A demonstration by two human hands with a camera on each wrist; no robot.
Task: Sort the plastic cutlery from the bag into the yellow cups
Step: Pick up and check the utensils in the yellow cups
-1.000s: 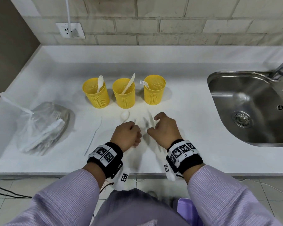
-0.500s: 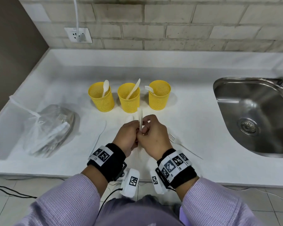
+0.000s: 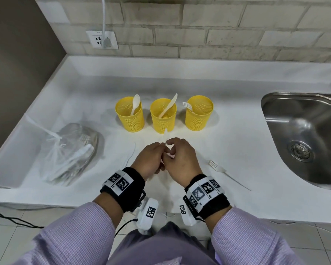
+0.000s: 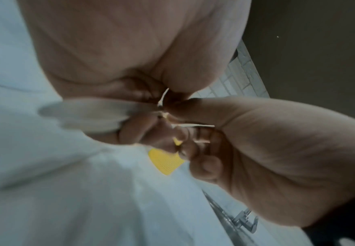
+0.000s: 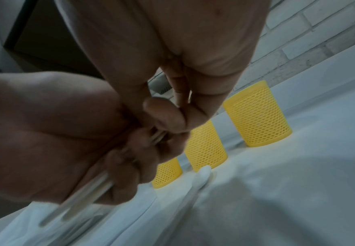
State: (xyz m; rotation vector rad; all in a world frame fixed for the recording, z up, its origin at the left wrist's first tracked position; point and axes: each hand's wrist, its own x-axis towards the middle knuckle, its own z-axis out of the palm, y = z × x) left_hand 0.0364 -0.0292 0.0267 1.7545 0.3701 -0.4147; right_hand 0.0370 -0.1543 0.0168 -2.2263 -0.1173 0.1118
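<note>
Three yellow mesh cups stand in a row: the left cup [image 3: 131, 119] holds a spoon, the middle cup [image 3: 163, 121] a knife, the right cup [image 3: 198, 117] a fork. Just in front of the middle cup my two hands meet above the counter. My left hand [image 3: 157, 152] grips a small bundle of white plastic cutlery [image 3: 165, 135], whose tip sticks up between the hands. In the right wrist view the handles [image 5: 84, 198] run through the left fist. My right hand [image 3: 175, 150] pinches the same bundle from the other side. The clear bag [image 3: 69, 155] of cutlery lies at the left.
A white fork [image 3: 219, 169] lies on the counter right of my hands. A thin white strip [image 3: 131, 156] lies to their left. The steel sink [image 3: 304, 134] fills the right side. A brick wall with a socket [image 3: 101, 40] stands behind the cups.
One second ago both hands were low over loose cutlery on the counter. They have since come together and lifted pieces, leaving one fork on the counter at the right.
</note>
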